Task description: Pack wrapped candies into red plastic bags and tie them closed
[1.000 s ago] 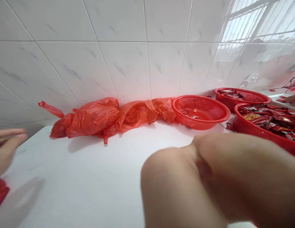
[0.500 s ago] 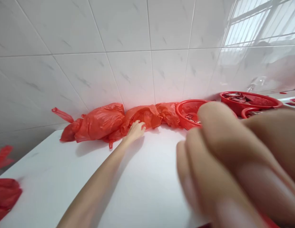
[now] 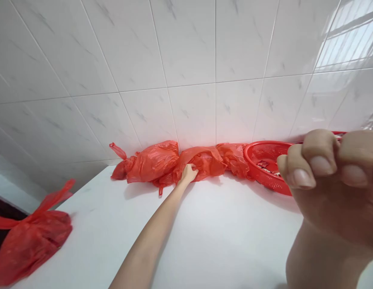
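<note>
The crumpled red bag (image 3: 209, 159) lies on the bench (image 3: 222, 241) against the tiled wall (image 3: 192, 48); the left hand (image 3: 188, 174) has its fingers curled at the opening, though whether they grip I cannot tell. The right hand's (image 3: 333, 196) fingers are bent, any hold hidden. The film looks light, limp, slippery and tearable, so bunched layers probably offer the safest hold.

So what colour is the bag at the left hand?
Red; the bag shows best in the head view.
</note>
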{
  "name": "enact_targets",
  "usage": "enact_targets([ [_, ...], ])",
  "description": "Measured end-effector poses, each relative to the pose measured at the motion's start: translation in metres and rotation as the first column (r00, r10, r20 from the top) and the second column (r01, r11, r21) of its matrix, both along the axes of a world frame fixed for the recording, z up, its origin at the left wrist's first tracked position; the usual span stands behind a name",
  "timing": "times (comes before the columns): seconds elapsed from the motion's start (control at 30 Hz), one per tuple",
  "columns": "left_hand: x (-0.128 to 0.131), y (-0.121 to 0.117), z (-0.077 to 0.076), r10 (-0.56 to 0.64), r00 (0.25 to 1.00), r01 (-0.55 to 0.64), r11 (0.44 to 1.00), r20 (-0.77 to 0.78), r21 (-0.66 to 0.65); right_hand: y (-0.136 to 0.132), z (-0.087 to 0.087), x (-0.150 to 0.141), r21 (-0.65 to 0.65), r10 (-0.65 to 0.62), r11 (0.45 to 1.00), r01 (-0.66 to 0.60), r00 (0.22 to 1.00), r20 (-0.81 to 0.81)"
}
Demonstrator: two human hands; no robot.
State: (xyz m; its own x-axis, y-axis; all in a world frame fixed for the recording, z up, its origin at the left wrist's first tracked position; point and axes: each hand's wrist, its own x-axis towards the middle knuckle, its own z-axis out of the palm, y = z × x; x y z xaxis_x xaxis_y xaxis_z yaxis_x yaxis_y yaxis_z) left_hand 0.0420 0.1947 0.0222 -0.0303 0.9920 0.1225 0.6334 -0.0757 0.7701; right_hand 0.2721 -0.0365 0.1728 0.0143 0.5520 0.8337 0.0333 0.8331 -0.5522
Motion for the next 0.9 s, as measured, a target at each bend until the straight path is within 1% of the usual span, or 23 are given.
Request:
enact_targets([
  [0.03, -0.003, -0.001, 0.003, -0.006, 0.996, 0.005, 1.000, 0.084, 0.017, 0.003, 0.001, -0.003, 0.032, 0.004, 0.999, -0.003, 0.999, -0.046],
  [0.1, -0.009, -0.007, 0.010, -0.030, 0.970, 0.021, 0.999, 0.242, 0.042, 0.007, 0.002, -0.012, 0.060, 0.067, 0.996, -0.060, 0.988, -0.139],
  [0.17, -0.016, -0.017, 0.020, -0.070, 0.922, 0.060, 0.997, 0.381, 0.039, 0.012, 0.003, -0.022, 0.034, 0.099, 0.995, -0.096, 0.986, -0.134],
  [0.23, -0.025, -0.032, 0.032, -0.127, 0.858, 0.132, 0.991, 0.497, 0.024, 0.017, 0.003, -0.031, -0.007, 0.056, 0.998, -0.057, 0.992, -0.109],
  [0.27, -0.030, -0.039, 0.038, -0.155, 0.824, 0.170, 0.985, 0.545, 0.022, 0.020, 0.003, -0.034, -0.041, -0.003, 0.999, 0.000, 0.996, -0.092],
  [0.3, -0.036, -0.047, 0.044, -0.179, 0.793, 0.202, 0.979, 0.583, 0.026, 0.024, 0.002, -0.036, -0.082, -0.073, 0.994, 0.068, 0.995, -0.060],
  [0.37, -0.047, -0.063, 0.054, -0.209, 0.725, 0.246, 0.969, 0.656, 0.036, 0.036, -0.002, -0.040, -0.156, -0.193, 0.968, 0.198, 0.980, 0.049],
  [0.43, -0.056, -0.075, 0.062, -0.197, 0.641, 0.268, 0.963, 0.741, 0.025, 0.050, -0.008, -0.042, -0.190, -0.240, 0.941, 0.279, 0.949, 0.205],
  [0.5, -0.061, -0.085, 0.067, -0.168, 0.552, 0.294, 0.956, 0.817, -0.003, 0.064, -0.018, -0.048, -0.220, -0.230, 0.918, 0.330, 0.894, 0.383],
  [0.57, -0.061, -0.092, 0.070, -0.155, 0.487, 0.331, 0.943, 0.859, -0.017, 0.076, -0.029, -0.057, -0.266, -0.174, 0.895, 0.358, 0.829, 0.531],
  [0.63, -0.057, -0.098, 0.071, -0.170, 0.443, 0.377, 0.926, 0.880, -0.011, 0.085, -0.039, -0.069, -0.312, -0.090, 0.887, 0.339, 0.792, 0.604],
  [0.67, -0.054, -0.100, 0.072, -0.179, 0.427, 0.387, 0.922, 0.886, 0.000, 0.089, -0.043, -0.073, -0.327, -0.058, 0.891, 0.317, 0.791, 0.609],
  [0.73, -0.051, -0.103, 0.072, -0.183, 0.409, 0.364, 0.931, 0.894, 0.024, 0.095, -0.048, -0.079, -0.345, -0.022, 0.900, 0.268, 0.816, 0.577],
  [0.8, -0.053, -0.102, 0.073, -0.151, 0.404, 0.278, 0.960, 0.902, 0.036, 0.099, -0.049, -0.076, -0.351, -0.026, 0.902, 0.251, 0.843, 0.537],
  [0.9, -0.068, -0.096, 0.076, -0.051, 0.438, 0.153, 0.988, 0.898, -0.018, 0.103, -0.045, -0.058, -0.339, -0.073, 0.893, 0.295, 0.839, 0.539],
])
